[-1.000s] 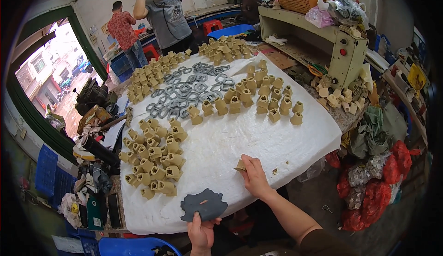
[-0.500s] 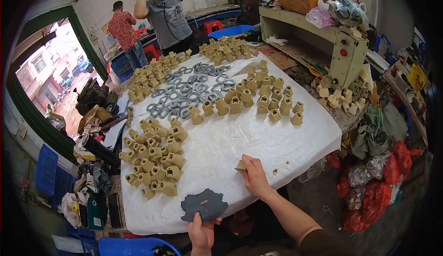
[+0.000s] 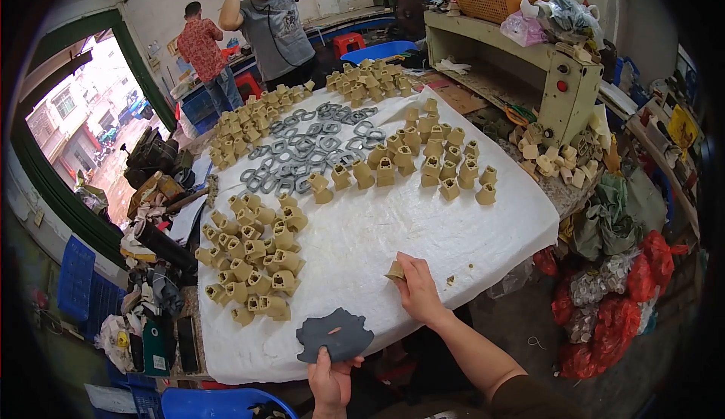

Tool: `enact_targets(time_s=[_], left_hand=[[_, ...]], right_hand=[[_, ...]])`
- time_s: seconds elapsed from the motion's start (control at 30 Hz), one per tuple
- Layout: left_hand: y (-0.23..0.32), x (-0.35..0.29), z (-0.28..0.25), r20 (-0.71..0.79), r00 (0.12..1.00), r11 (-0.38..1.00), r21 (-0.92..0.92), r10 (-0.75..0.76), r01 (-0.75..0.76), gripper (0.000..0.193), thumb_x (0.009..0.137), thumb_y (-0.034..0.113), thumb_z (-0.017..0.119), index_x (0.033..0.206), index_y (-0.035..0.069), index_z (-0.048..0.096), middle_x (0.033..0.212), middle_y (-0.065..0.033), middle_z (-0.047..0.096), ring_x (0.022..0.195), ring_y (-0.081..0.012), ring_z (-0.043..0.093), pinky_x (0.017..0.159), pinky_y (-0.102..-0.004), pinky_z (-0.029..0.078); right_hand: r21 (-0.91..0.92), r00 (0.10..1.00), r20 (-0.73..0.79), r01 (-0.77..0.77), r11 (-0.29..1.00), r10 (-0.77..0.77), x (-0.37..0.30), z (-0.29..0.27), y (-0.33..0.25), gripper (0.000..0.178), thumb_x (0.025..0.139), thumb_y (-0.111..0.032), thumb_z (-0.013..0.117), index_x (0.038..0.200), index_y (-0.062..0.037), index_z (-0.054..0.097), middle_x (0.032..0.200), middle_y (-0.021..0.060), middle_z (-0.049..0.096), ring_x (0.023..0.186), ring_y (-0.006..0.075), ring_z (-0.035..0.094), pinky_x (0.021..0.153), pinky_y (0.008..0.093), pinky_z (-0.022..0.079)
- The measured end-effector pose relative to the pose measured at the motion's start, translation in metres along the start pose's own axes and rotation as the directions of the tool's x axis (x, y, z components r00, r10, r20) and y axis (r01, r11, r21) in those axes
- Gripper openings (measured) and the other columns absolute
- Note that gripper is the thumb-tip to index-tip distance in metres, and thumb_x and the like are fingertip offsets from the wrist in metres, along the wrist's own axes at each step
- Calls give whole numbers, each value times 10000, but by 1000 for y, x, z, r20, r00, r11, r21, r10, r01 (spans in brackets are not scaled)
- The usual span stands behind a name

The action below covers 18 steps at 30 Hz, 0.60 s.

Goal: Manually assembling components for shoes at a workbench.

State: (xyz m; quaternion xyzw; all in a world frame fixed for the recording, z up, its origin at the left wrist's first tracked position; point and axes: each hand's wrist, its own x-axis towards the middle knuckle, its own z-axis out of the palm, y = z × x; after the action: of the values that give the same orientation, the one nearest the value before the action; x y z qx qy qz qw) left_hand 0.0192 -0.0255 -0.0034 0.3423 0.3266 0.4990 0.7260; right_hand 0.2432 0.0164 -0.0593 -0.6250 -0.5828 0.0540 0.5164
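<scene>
At the table's near edge my left hand (image 3: 329, 383) grips a ragged dark grey sheet (image 3: 336, 334), thumb on top and fingers beneath. The sheet looks like worn sandpaper and has a small slit in its middle. To its right, my right hand (image 3: 418, 289) is closed around a khaki hollow block (image 3: 394, 271) on the white cloth. Only the block's left end shows; the fingers cover the rest. Small khaki crumbs (image 3: 451, 280) lie beside that hand. Left of my hands stands a cluster of similar khaki blocks (image 3: 255, 251), with square openings.
White sheeting (image 3: 362, 230) covers the table. Grey rings (image 3: 302, 147) lie in the middle, with more khaki blocks (image 3: 430, 151) around them. A pale machine (image 3: 563, 94) stands at the right, red bags (image 3: 604, 328) below. Two people stand behind the table. A blue tub (image 3: 219, 402) sits nearby.
</scene>
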Motion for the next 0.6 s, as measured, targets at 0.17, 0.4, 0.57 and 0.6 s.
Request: enact_targets(time_s=[0.17, 0.4, 0.57, 0.6], left_hand=[[1, -1, 1, -22, 1000, 1000, 0, -4, 4, 409, 945, 225, 325, 1228, -46, 441, 1010, -190, 593, 740, -275, 612, 656, -362, 503], [0, 0, 0, -14, 1000, 1000, -2, -4, 4, 403, 944, 216, 322, 1228, -44, 443, 1006, -191, 591, 728, -274, 611, 655, -364, 503], [0, -1, 2, -36, 999, 1000, -6, -2, 1, 393, 948, 202, 308, 1223, -44, 446, 1017, -187, 586, 730, -278, 608, 658, -368, 504], [0, 0, 2, -38, 999, 1000, -10, 1, -2, 391, 949, 198, 303, 1221, -44, 447, 1021, -186, 584, 732, -279, 607, 659, -369, 505]], right_hand=[[-2, 1000, 5, 2, 1000, -2, -1, 0, 1, 520, 752, 54, 603, 1246, 21, 442, 1155, 191, 509, 1055, 355, 481, 907, 383, 410], [1, 1000, -7, 19, 1000, -19, 0, 0, 1, 518, 750, 59, 601, 1242, 26, 444, 1146, 193, 512, 1051, 354, 484, 904, 380, 411], [3, 1000, -11, 21, 1000, -21, -1, 0, 1, 517, 751, 58, 601, 1243, 23, 445, 1140, 195, 512, 1040, 356, 487, 900, 380, 413], [1, 1000, -9, 19, 1000, -19, -1, 0, 0, 518, 751, 58, 601, 1244, 22, 445, 1137, 196, 512, 1036, 356, 488, 898, 380, 414]])
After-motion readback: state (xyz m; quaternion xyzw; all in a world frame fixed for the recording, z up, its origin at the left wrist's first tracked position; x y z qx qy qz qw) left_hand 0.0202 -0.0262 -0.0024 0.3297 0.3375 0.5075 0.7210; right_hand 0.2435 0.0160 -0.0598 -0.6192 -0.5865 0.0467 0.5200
